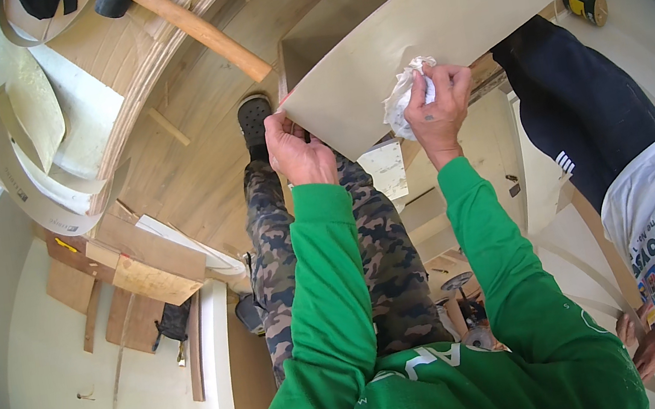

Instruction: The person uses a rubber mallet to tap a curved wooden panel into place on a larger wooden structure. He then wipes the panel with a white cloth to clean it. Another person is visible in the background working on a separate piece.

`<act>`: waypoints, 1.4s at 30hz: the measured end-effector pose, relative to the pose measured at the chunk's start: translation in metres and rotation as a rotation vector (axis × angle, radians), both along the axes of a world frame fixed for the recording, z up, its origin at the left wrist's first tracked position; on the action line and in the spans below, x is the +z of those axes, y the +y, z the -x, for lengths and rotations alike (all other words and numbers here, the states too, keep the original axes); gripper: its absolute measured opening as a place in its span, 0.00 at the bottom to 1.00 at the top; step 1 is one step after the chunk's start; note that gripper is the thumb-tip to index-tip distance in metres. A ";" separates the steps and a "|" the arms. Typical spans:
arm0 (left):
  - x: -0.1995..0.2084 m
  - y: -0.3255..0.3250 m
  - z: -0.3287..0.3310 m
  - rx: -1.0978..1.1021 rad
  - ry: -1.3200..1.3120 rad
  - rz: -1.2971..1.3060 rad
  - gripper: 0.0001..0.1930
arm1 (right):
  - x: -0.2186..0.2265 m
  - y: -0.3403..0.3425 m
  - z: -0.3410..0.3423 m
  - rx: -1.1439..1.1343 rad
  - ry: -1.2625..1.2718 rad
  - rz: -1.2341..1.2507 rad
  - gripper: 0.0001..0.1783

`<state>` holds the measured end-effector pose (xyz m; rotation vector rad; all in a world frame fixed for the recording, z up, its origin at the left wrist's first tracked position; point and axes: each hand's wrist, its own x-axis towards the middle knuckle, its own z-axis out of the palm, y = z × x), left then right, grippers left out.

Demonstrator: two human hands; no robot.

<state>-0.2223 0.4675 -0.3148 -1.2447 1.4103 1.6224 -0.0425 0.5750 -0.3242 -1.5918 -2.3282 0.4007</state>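
A curved beige laminated panel (443, 12) spans the upper centre, directly beyond the fingertips of both hands. The left hand (297, 151) grips the panel's lower-left corner, fingers curled over its edge. The right hand (437, 108) clenches a crumpled white rag (407, 98), pressing it against the panel's lower edge; the rag bulges out to the left of the fingers.

Beyond the left fingers lies a curved plywood floor surface (191, 167), with a wooden-handled mallet (184, 20) resting on it, well apart from the hand. A black shoe (254, 117) stands just beside the left fingers, between them and the plywood.

Right of the right fingers, another person in dark trousers (580, 110) and a white printed shirt stands close to the panel's far end. A yellow-and-black cylindrical object (586, 5) lies beyond that person. Far left of the left fingers, stacked plywood offcuts (144, 274) and curved laminate strips (29, 181) rest together.
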 end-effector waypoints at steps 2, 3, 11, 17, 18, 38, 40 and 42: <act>0.001 0.001 -0.001 0.000 -0.001 0.010 0.06 | 0.000 0.000 0.001 -0.001 -0.004 -0.003 0.10; 0.002 0.001 -0.002 0.000 -0.004 0.026 0.06 | 0.000 -0.001 0.001 0.001 -0.006 -0.006 0.10; 0.005 0.001 -0.006 0.058 0.050 -0.069 0.10 | 0.002 0.000 0.002 0.007 -0.002 -0.008 0.09; 0.001 -0.002 -0.009 0.047 0.063 -0.086 0.10 | 0.001 -0.001 0.003 0.016 0.012 -0.026 0.08; 0.001 -0.002 -0.009 0.046 0.068 -0.089 0.10 | 0.001 -0.001 0.003 0.016 0.008 -0.029 0.08; -0.005 0.000 -0.011 0.101 0.119 -0.034 0.11 | -0.007 -0.002 0.000 0.011 0.026 -0.038 0.09; -0.005 0.000 -0.011 0.103 0.120 -0.038 0.11 | -0.007 -0.002 0.000 0.012 0.011 -0.047 0.09; -0.004 -0.001 -0.011 0.093 0.119 -0.030 0.11 | -0.006 -0.002 0.000 0.015 0.012 -0.049 0.10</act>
